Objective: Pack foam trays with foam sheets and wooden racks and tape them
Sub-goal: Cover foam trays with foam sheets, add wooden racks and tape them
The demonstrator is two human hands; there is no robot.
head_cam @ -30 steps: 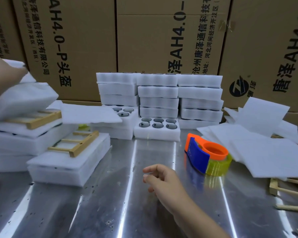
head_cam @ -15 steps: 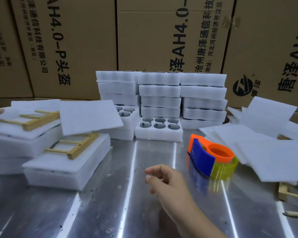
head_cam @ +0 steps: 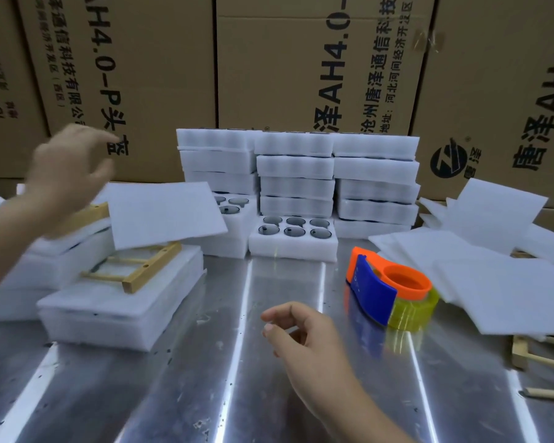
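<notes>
Held the left hand (head_cam: 68, 164) high above the far-left trays, loosely spread, gripping nothing. Hovered the right hand (head_cam: 304, 340) low over the metal table (head_cam: 237, 394), loosely curled, also empty. Spotted a foam sheet (head_cam: 163, 212) tilted over a wooden rack (head_cam: 138, 270) on the near-left foam tray (head_cam: 109, 314), with a tape dispenser (head_cam: 394, 289) right.

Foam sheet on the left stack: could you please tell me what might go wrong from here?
1. The foam sheet lies tilted, overhanging the wooden rack on the near foam tray; a brush from the left hand beside it could slide it off.
2. That rack sits askew on the tray, so taping now might lock it crooked.
3. The tape dispenser sits beside the loose sheets, which tape could snag.
</notes>
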